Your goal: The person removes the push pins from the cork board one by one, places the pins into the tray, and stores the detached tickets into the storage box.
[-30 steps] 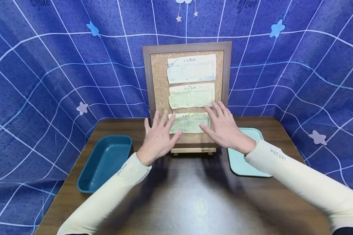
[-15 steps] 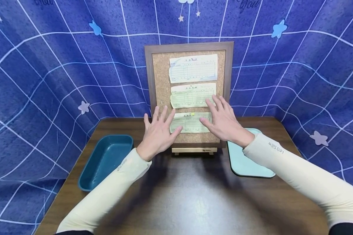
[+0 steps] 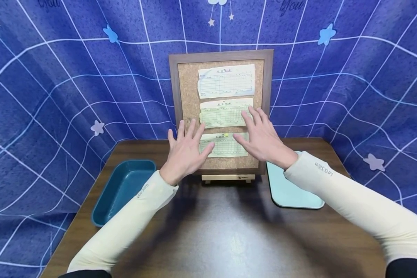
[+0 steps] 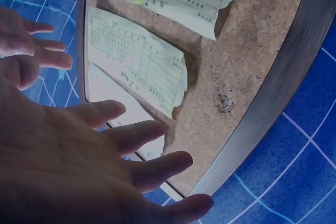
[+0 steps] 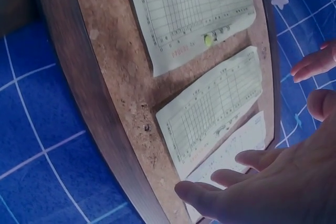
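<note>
A wood-framed cork board (image 3: 173,96) stands upright at the table's back, with three paper slips on it. The top slip (image 3: 226,80) is bluish, the middle slip (image 3: 222,112) is yellowish, and the bottom slip (image 3: 226,146) carries a yellow pin (image 3: 226,135). My left hand (image 3: 185,150) is spread open in front of the board's lower left, thumb by the bottom slip's left end. My right hand (image 3: 260,137) is spread open at the lower right, fingertips over the middle slip's right end. Both wrist views show straight fingers (image 4: 142,135) (image 5: 210,195) just off the cork; contact is unclear.
A dark teal bin (image 3: 125,189) sits on the brown table (image 3: 222,231) at the left. A pale turquoise tray (image 3: 292,189) lies at the right. The board rests on a small wooden stand (image 3: 228,178). Blue star-patterned cloth hangs behind.
Both hands have risen a little up the board, the right one from the bottom slip's end to the middle slip's right end. They stay spread open.
</note>
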`<state>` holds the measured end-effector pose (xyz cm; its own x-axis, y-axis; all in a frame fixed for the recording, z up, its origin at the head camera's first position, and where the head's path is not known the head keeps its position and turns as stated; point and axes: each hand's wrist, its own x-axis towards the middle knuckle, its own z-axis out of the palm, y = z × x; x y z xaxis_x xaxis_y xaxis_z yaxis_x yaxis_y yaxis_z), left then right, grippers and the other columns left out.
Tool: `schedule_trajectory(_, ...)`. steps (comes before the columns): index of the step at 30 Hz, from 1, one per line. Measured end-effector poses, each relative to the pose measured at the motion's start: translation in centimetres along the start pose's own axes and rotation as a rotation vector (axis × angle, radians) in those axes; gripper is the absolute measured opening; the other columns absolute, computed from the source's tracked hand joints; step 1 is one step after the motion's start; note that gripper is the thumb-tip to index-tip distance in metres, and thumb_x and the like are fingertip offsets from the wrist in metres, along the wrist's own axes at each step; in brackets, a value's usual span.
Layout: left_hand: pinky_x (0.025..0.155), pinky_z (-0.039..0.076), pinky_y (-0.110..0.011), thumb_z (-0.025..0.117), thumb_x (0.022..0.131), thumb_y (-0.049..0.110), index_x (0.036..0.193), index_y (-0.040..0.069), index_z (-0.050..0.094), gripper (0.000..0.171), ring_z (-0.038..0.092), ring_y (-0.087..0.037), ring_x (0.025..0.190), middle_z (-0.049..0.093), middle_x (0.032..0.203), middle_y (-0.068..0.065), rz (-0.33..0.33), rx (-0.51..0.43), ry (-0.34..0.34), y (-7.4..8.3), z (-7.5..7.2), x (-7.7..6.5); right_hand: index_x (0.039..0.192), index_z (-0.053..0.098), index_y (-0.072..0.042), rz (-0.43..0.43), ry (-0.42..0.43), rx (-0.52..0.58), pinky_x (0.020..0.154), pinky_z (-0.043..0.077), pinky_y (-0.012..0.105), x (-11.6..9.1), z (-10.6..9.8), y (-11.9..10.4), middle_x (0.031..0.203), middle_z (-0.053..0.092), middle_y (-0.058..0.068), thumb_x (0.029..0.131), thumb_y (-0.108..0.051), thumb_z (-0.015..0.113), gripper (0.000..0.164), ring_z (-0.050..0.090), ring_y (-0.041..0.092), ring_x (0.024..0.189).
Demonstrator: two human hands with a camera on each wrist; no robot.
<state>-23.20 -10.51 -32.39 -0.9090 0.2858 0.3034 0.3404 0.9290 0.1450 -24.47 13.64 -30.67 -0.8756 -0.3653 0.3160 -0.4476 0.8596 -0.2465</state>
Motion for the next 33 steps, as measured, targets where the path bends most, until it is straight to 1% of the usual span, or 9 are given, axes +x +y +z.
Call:
schedule_trajectory(5, 0.101, 0.001, -0.067, 0.032, 0.091, 0.064, 0.150, 0.019, 0.027, 0.074, 0.005, -0.040, 0.140, 0.017, 0.155, -0.013, 0.006, 0.007, 0.014, 0.1, -0.3, 0.2, 0.149, 0.019, -0.004, 0.003, 0.012, 0.000, 0.107, 0.012, 0.057, 0.2, -0.3, 0.0, 0.154, 0.009, 0.020, 0.096, -0.051, 0.042, 0.075, 0.003, 0.039, 0.139)
schedule_trajectory(9, 0.102, 0.002, -0.066, 0.027, 0.091, 0.066, 0.150, 0.019, 0.025, 0.076, 0.005, -0.039, 0.140, 0.017, 0.155, -0.011, 0.011, 0.008, 0.010, 0.1, -0.6, 0.3, 0.149, 0.019, -0.004, 0.006, 0.031, 0.008, 0.107, 0.013, 0.056, 0.4, -0.8, -0.1, 0.153, 0.010, 0.022, 0.096, -0.051, 0.042, 0.075, 0.004, 0.039, 0.139)
schedule_trajectory(14, 0.103, 0.007, -0.064, 0.028, 0.092, 0.064, 0.150, 0.017, 0.025, 0.075, 0.007, -0.036, 0.140, 0.017, 0.155, -0.010, 0.031, 0.005, 0.004, 0.2, -1.0, 0.4, 0.149, 0.019, -0.002, -0.001, 0.053, 0.010, 0.108, 0.011, 0.053, 0.4, -1.3, -0.1, 0.152, 0.012, 0.023, 0.097, -0.049, 0.042, 0.073, 0.005, 0.039, 0.139)
schedule_trajectory(17, 0.103, 0.010, -0.063, 0.032, 0.093, 0.062, 0.149, 0.015, 0.028, 0.073, 0.009, -0.036, 0.140, 0.019, 0.154, -0.011, 0.033, -0.012, 0.013, 0.3, -1.2, 0.4, 0.149, 0.018, -0.002, -0.001, 0.059, 0.018, 0.109, 0.010, 0.052, 0.4, -1.6, -0.1, 0.152, 0.012, 0.023, 0.097, -0.047, 0.042, 0.073, 0.005, 0.040, 0.138)
schedule_trajectory(20, 0.103, 0.008, -0.064, 0.035, 0.093, 0.060, 0.147, 0.012, 0.031, 0.072, 0.012, -0.037, 0.140, 0.022, 0.153, -0.013, 0.030, -0.032, 0.033, 0.3, -1.2, 0.5, 0.149, 0.017, -0.003, 0.005, 0.062, 0.024, 0.109, 0.010, 0.051, 0.5, -1.8, -0.1, 0.152, 0.010, 0.023, 0.097, -0.046, 0.043, 0.072, 0.005, 0.039, 0.139)
schedule_trajectory(25, 0.101, 0.004, -0.066, 0.031, 0.093, 0.062, 0.144, 0.008, 0.034, 0.075, 0.013, -0.038, 0.139, 0.023, 0.152, -0.015, 0.025, -0.034, 0.036, 0.2, -1.4, 0.7, 0.149, 0.019, -0.003, 0.011, 0.061, 0.010, 0.109, 0.011, 0.050, 0.8, -2.0, -0.1, 0.153, 0.010, 0.022, 0.097, -0.044, 0.043, 0.071, 0.006, 0.039, 0.139)
schedule_trajectory(29, 0.101, 0.006, -0.066, 0.032, 0.093, 0.062, 0.142, 0.008, 0.036, 0.073, 0.015, -0.039, 0.138, 0.026, 0.150, -0.016, 0.030, -0.039, 0.050, 0.1, -1.5, 0.9, 0.148, 0.021, -0.002, 0.016, 0.061, 0.002, 0.109, 0.011, 0.050, 1.0, -2.3, -0.2, 0.152, 0.010, 0.022, 0.097, -0.043, 0.044, 0.069, 0.007, 0.040, 0.138)
schedule_trajectory(33, 0.101, 0.010, -0.064, 0.033, 0.093, 0.061, 0.140, 0.007, 0.038, 0.072, 0.017, -0.039, 0.137, 0.031, 0.147, -0.017, 0.037, -0.041, 0.072, 0.0, -1.6, 1.1, 0.148, 0.020, -0.003, 0.028, 0.054, 0.010, 0.109, 0.011, 0.051, 1.3, -2.6, -0.2, 0.153, 0.008, 0.021, 0.097, -0.044, 0.043, 0.070, 0.005, 0.039, 0.139)
